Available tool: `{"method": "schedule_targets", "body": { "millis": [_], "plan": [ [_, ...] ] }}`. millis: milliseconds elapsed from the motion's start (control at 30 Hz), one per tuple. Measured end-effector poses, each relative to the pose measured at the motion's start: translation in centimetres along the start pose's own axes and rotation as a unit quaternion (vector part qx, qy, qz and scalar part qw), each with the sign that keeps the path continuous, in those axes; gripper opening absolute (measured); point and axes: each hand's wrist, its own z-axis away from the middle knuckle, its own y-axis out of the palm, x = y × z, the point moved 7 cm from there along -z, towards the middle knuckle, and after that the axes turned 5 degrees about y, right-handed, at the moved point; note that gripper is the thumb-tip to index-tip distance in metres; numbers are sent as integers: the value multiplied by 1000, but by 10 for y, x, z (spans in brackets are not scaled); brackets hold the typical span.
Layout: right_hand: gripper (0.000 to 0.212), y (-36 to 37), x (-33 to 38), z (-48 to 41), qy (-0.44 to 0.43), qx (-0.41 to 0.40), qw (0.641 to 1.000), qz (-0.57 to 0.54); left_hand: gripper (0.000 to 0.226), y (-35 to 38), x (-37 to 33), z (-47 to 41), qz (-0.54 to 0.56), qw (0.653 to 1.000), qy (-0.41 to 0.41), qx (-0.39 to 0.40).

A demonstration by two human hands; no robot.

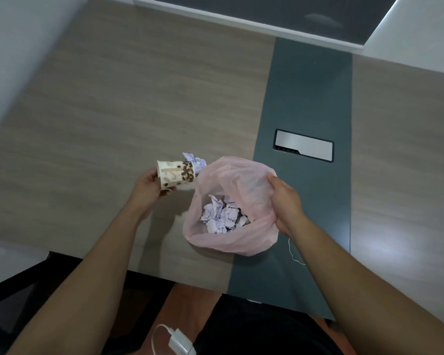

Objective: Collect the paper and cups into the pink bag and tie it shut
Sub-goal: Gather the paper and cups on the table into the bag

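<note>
- Left hand (pixel 149 188): fingers curled round one end of a cup (pixel 176 174), held on its side at 9 o'clock of the bag (pixel 241 175), with its other end just beside the rim.
- Right hand (pixel 285 201): grips the bag's rim at 3 o'clock, fingers folded over the plastic — the mouth gapes open.
- Crumpled paper (pixel 221 216) lies inside the bag.
- A paper ball (pixel 194 160) sits on the table (pixel 113 98) at 11 o'clock of the bag, just behind the cup.
- A socket plate (pixel 304 145) sits at 1 o'clock in the grey strip (pixel 305 85) — apart from the bag.
</note>
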Motion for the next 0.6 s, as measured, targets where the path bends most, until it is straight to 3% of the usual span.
{"method": "schedule_targets", "body": {
  "millis": [100, 233, 367, 467, 600],
  "plan": [
    [26, 4, 5, 4, -1, 7, 1000, 0, 39, 35, -8, 31, 30, 990, -28, 135],
    [26, 9, 9, 11, 3, 17, 1000, 7, 32, 87, 11, 53, -93, 962, -29, 254],
    [22, 10, 13, 18, 0, 26, 1000, 6, 19, 126, 32, 60, -164, 959, -38, 228],
    [18, 6, 15, 20, -5, 29, 1000, 5, 25, 147, 33, 64, -188, 953, -52, 231],
    [23, 0, 18, 18, -4, 25, 1000, 6, 35, 148, 36, 57, -162, 949, -129, 239]
  ]
}}
